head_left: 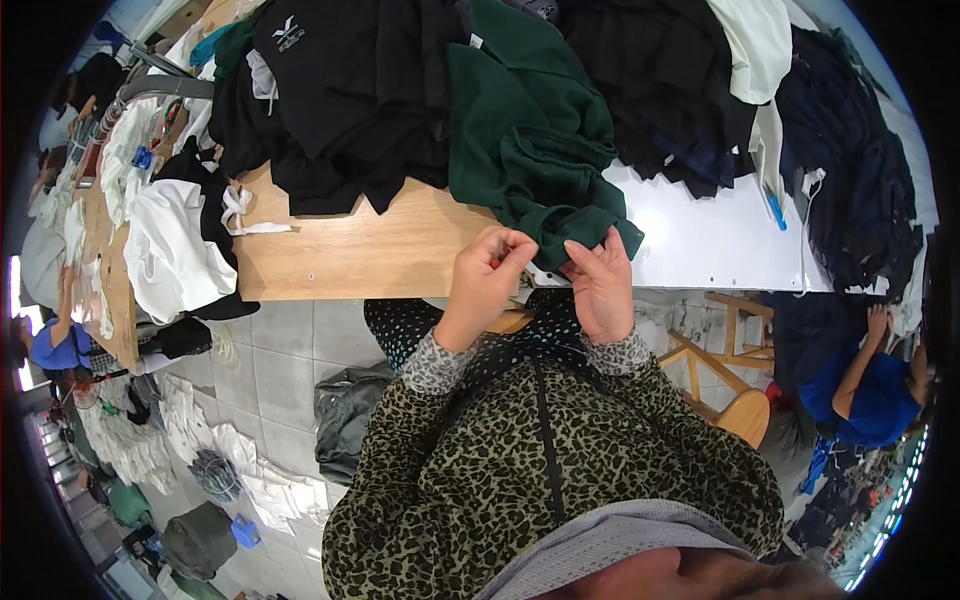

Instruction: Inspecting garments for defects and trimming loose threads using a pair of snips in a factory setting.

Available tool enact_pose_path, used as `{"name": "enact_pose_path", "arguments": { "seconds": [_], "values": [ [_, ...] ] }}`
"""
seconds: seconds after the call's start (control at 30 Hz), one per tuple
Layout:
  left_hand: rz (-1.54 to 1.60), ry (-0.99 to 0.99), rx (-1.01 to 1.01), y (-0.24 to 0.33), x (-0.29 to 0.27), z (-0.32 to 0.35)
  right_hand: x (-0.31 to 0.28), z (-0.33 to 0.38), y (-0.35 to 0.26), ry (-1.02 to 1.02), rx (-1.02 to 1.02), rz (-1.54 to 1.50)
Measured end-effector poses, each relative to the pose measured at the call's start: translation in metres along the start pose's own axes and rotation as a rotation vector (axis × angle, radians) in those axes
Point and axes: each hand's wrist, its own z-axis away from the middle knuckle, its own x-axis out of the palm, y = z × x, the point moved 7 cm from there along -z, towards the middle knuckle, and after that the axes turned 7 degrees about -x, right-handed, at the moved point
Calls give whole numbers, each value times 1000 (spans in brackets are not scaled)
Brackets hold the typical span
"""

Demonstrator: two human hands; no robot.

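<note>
garment (525, 100) in green reaches the table's (380, 240) near edge, your right hand (602, 295) grasping it, your left (485, 275) pinched, contents unclear, apparently for close handwork next calling for steady cloth.

- The left hand (482, 288) covers most of a small red thing (494, 263) between its curled fingers; too little shows to name it.
- At the right hand (600, 290), folds hide how much cloth the fingers hold.
- The dark green garment (520, 95) runs off the picture at twelve o'clock, its bunched folds masking its shape.
- Black garments (370, 90) at eleven o'clock are cut off too.
- A wooden stool (745, 415) at four o'clock is partly behind the leopard-print sleeve (715, 450).
- Toward nine o'clock, figures beyond the worktop (350, 250) are too small to make out.
</note>
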Motion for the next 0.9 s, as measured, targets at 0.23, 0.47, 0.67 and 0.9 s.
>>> {"name": "enact_pose_path", "arguments": {
  "seconds": [0.23, 0.47, 0.67, 0.9],
  "values": [
    [-216, 6, 79, 0, 9, -2, 5, 4, 0, -13, -23, 27],
    [147, -128, -213, -15, 10, 0, 1, 1, -2, -7, -27, 33],
    [-491, 39, 167, 17, 8, 30, 8, 3, 0, -12, -37, -14],
    [-572, 104, 41, 3, 10, 28, 15, 11, 7, 25, -90, -100]
  ]
}}
